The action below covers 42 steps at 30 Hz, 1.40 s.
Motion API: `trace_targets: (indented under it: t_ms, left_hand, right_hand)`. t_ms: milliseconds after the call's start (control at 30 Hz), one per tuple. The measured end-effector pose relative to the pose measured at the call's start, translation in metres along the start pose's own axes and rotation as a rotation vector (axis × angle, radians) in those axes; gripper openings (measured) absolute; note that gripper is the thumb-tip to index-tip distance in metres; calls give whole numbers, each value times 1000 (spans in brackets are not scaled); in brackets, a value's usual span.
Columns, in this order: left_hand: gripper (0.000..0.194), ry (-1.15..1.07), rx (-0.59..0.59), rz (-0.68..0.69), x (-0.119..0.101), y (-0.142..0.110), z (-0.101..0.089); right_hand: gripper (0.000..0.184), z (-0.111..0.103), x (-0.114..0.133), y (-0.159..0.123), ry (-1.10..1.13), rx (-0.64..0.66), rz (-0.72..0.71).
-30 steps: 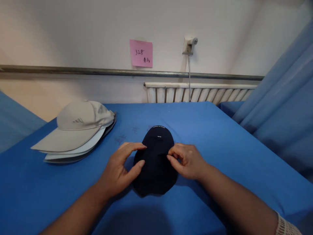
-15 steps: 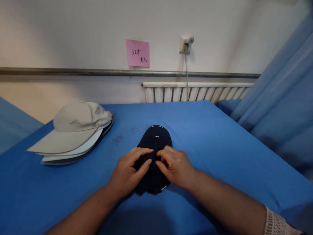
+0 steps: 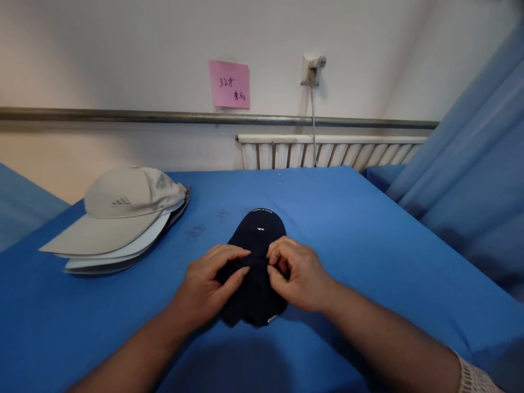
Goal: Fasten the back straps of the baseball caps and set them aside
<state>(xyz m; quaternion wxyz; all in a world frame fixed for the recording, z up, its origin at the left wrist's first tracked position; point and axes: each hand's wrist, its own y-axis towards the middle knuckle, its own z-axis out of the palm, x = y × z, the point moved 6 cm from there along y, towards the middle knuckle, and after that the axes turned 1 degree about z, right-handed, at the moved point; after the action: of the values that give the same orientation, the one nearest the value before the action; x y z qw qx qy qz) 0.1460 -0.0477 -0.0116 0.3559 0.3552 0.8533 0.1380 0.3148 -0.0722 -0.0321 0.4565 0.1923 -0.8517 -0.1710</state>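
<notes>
A black cap (image 3: 256, 297) lies on the blue-covered table with its brim pointing away from me and small white marks on it. From the left, my left hand (image 3: 210, 281) pinches a fold of the cap's fabric between thumb and fingers. My right hand (image 3: 298, 273) grips the same fold from the right, its fingers curled. A short gap of dark cloth shows between the two sets of fingertips. Parts of the cap's sides are hidden under both hands.
To the left sits a stack of several caps, a beige cap (image 3: 118, 196) on top. The blue cloth (image 3: 347, 218) covers the table. Behind it are a radiator (image 3: 282, 155), a metal rail (image 3: 164, 116), a pink note (image 3: 230, 84) and a plugged socket (image 3: 311, 71). A blue curtain (image 3: 470, 164) hangs at right.
My hands have drawn slightly apart along the fold, the left going left and the right going right. The fold looks straighter across the cap. The view has shifted a little.
</notes>
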Motion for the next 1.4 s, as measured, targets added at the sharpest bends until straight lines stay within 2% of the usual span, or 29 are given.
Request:
trace_targets:
  t_ms: [133,200,267,367,467,533,600,700,800,967,1133,1233,1333,1400]
  left_hand:
    - [16,12,-15,25,-1,-2,-1]
    - [17,12,-59,29,-1,-4,-3]
    - [20,11,-104,30,-2,-5,-7]
    - [20,23,-194,3,-1,-6,-21]
    - [14,77,-284,-95,10,-7,-44]
    - [11,110,-229,-181,22,-6,-54]
    - [12,110,-53,-242,33,-7,-54]
    - [15,108,264,-273,41,-12,-43]
    - [24,144,399,-312,42,-18,-32]
    - [16,88,477,-416,39,-19,-21]
    - [14,61,397,-399,36,-14,-27]
    - [13,15,313,-304,29,-12,-30]
    - [13,6,302,-146,18,-13,-26]
    - [9,0,265,-98,14,-15,-26]
  right_hand:
    - [7,-6,-9,0,150,46,168]
    - [6,-7,-14,0,252,48,198]
    - [5,-10,-17,1,307,8,176]
    - [1,-16,-15,-1,263,-52,87]
    - [19,-16,-5,-4,135,-48,-47]
    - [32,-14,5,-5,42,-49,-136]
    - [37,-11,13,-6,-38,-52,-193]
    - [40,-3,18,-6,-112,-28,-207]
    - [38,2,16,-5,-119,-7,-172]
    - [26,5,10,-5,-105,-31,-140]
    - [15,4,10,-5,-88,-80,-202]
    - [15,2,10,-6,-74,-129,-229]
    - [17,1,11,-7,-60,-165,-246]
    - [18,0,13,-8,-48,-171,-248]
